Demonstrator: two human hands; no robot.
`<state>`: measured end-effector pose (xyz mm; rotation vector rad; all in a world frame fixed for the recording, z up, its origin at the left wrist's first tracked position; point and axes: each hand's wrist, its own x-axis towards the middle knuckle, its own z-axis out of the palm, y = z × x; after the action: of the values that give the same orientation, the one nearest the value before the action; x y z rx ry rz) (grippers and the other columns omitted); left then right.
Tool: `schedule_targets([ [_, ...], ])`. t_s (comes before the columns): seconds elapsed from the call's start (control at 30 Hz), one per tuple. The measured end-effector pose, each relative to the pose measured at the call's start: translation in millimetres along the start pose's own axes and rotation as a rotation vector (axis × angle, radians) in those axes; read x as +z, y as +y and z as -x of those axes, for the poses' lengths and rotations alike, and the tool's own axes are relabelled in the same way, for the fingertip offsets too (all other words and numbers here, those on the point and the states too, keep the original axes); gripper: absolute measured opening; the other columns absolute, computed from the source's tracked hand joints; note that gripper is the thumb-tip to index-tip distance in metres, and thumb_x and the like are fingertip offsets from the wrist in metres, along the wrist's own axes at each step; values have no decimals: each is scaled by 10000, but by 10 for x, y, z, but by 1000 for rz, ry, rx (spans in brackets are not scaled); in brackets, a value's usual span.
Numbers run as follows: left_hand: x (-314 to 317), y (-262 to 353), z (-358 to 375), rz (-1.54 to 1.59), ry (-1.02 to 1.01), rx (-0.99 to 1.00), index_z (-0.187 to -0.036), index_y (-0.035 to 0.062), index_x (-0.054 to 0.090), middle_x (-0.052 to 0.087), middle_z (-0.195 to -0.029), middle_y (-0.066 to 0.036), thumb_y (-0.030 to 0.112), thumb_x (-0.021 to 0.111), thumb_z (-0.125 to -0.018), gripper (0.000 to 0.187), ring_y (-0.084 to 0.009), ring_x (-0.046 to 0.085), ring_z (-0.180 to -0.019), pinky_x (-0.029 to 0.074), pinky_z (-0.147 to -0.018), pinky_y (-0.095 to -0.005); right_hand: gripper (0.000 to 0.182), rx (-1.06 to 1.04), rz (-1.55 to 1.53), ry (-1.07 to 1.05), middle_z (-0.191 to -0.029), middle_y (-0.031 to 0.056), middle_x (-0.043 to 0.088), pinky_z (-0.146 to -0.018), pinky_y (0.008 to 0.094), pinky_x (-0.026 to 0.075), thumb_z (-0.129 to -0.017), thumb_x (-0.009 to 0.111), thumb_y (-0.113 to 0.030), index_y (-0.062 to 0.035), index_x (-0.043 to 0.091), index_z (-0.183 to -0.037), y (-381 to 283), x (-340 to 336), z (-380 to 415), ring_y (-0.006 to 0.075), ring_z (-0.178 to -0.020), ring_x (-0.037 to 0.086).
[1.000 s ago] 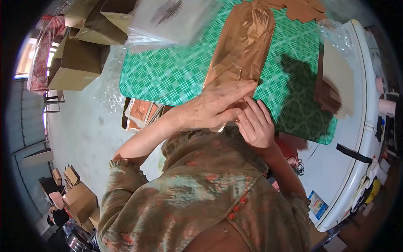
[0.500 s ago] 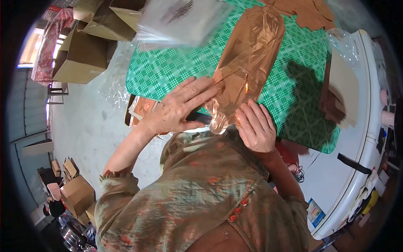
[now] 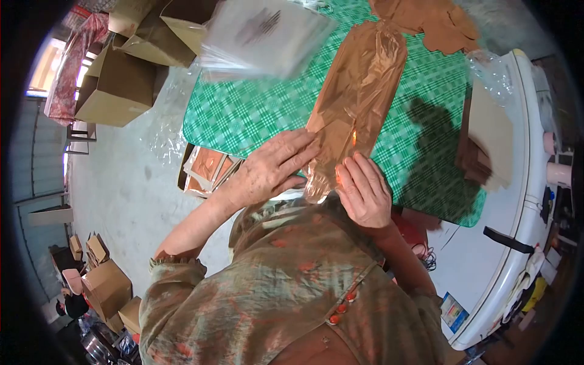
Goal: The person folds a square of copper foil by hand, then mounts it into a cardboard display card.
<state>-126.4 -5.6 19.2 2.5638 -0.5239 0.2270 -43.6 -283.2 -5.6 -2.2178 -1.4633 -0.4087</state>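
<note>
A long piece of shiny, copper-brown film (image 3: pixel 359 79) lies wrinkled across the green checked tablecloth (image 3: pixel 237 112), its near end hanging over the edge toward my lap. My left hand (image 3: pixel 271 164) rests on its lower left side, fingers stretched out and nearly flat, thumb pointing inward. On the lower right side, my right hand (image 3: pixel 365 191) has its fingers pressed together and bent over the film's edge; its thumb is hidden. A narrow bright glint runs down the film just above the right fingers.
Clear plastic sleeves (image 3: pixel 261 39) are stacked at the far left of the table. Brown cut pieces (image 3: pixel 447 30) lie at the far right. Beige and brown sheets (image 3: pixel 490 131) rest on a white surface (image 3: pixel 456 267) at right. Below the table's left edge is an open box (image 3: pixel 210 170); cardboard cartons (image 3: pixel 118 85) stand beyond.
The view has shifted slightly. Both hands have come a little nearer my body, with the film's near end. My left thumb has drawn closer to the film, and the right fingers have bunched closer together.
</note>
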Motion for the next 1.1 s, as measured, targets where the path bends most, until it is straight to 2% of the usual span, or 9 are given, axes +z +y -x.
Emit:
schedule_targets([
  [0.17, 21, -19, 0, -72, -8, 48, -1492, 30, 615, 554, -1577, -159, 238, 821, -854, 703, -383, 535, -1456, 482, -1198, -492, 448, -6, -1, 9, -1399, 190, 656, -1153, 503, 528, -881, 805, -101, 30, 708, -1298, 12, -15, 1, 381, -1387, 587],
  [0.33, 143, 57, 35, -74, 96, 114, -1428, 26, 660, 620, -1502, -137, 147, 795, -882, 576, -351, 618, -1368, 575, -1092, -429, 413, -10, 4, 15, -1375, 186, 668, -1140, 495, 541, -886, 793, -78, 32, 715, -1275, -8, -61, 37, 371, -1380, 596],
  [0.53, 205, 74, 63, -61, 107, 155, -1391, 31, 689, 641, -1472, -128, 93, 754, -871, 528, -333, 635, -1344, 583, -1079, -427, 343, -23, 20, 47, -1326, 169, 695, -1105, 481, 568, -899, 778, -65, 30, 742, -1226, -11, -82, 78, 363, -1339, 630],
  [0.63, 218, 40, 74, -99, 91, 231, -1376, 22, 679, 636, -1443, -130, 113, 716, -849, 536, -311, 628, -1340, 584, -1063, -414, 331, -38, 12, 32, -1328, 155, 705, -1085, 470, 577, -903, 775, -60, 21, 754, -1223, 0, -130, 80, 349, -1312, 652],
  [0.67, 238, 49, 67, -85, 116, 227, -1340, 25, 702, 659, -1414, -116, 112, 701, -860, 488, -297, 640, -1324, 588, -1056, -413, 331, -45, 14, 32, -1326, 150, 709, -1079, 466, 580, -904, 775, -61, 19, 755, -1225, 3, -132, 97, 345, -1310, 654],
  [0.8, 287, 78, 51, -70, 180, 260, -1253, 20, 748, 714, -1315, -106, 106, 745, -837, 425, -292, 684, -1256, 600, -1034, -411, 343, -42, 26, 78, -1315, 130, 726, -1062, 451, 585, -879, 782, -62, 11, 766, -1214, -17, -138, 115, 333, -1295, 665],
  [0.87, 279, 134, 44, -65, 212, 265, -1211, 15, 766, 742, -1254, -100, 101, 778, -826, 394, -288, 708, -1212, 607, -1016, -409, 399, -37, -12, 74, -1309, 132, 730, -1059, 448, 584, -867, 797, -68, 12, 747, -1255, -25, -182, 139, 334, -1288, 669],
  [1.1, 279, 252, 129, 153, 225, 166, -1242, 47, 768, 759, -1230, -108, 47, 788, -883, 360, -300, 715, -1188, 573, -1004, -440, 599, -15, -224, 25, -1378, 187, 693, -1094, 457, 559, -849, 823, -67, 32, 632, -1408, 60, -371, 250, 368, -1343, 638],
])
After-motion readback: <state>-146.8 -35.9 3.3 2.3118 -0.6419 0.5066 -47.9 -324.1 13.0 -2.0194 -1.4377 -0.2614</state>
